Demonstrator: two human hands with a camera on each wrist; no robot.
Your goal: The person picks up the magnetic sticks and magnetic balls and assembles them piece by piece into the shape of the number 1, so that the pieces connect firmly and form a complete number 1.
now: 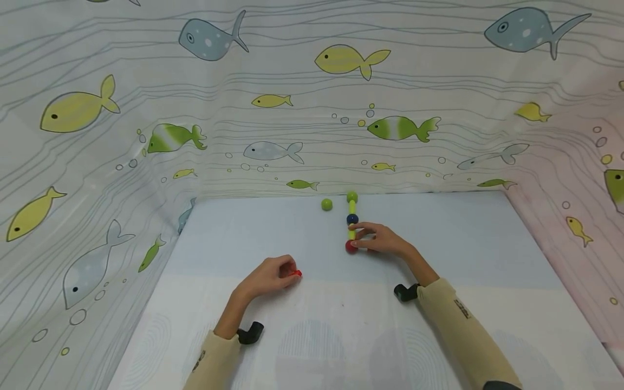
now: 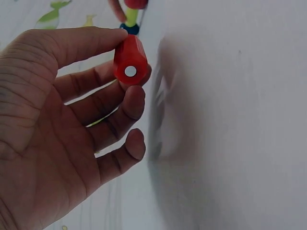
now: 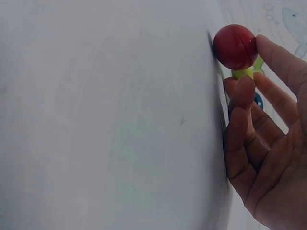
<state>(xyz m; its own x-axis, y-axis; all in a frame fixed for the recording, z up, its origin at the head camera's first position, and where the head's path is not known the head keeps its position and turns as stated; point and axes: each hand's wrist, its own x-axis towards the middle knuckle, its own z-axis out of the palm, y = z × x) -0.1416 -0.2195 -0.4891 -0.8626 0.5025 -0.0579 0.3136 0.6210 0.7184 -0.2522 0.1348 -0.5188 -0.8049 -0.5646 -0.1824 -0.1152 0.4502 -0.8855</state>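
Observation:
My left hand [image 1: 270, 276] pinches a short red magnetic rod [image 2: 129, 55] between thumb and fingers, close over the table. A round silver magnet shows at the rod's near end in the left wrist view. Farther forward, my right hand [image 1: 384, 240] holds the near end of a straight chain, its thumb against a red ball [image 3: 235, 47] and its other fingers around the adjoining yellow-green rod [image 1: 352, 235]. Beyond that rod come a dark blue ball [image 1: 352, 219], a second yellow-green rod [image 1: 352, 207] and a green ball [image 1: 352, 196] at the far end.
A loose green ball [image 1: 326, 204] lies left of the chain's far end. The white table [image 1: 341, 325] meets a fish-patterned curtain [image 1: 302, 130] at the back and both sides. Black wrist mounts [image 1: 251, 332] stick out from both beige sleeves [image 1: 463, 330].

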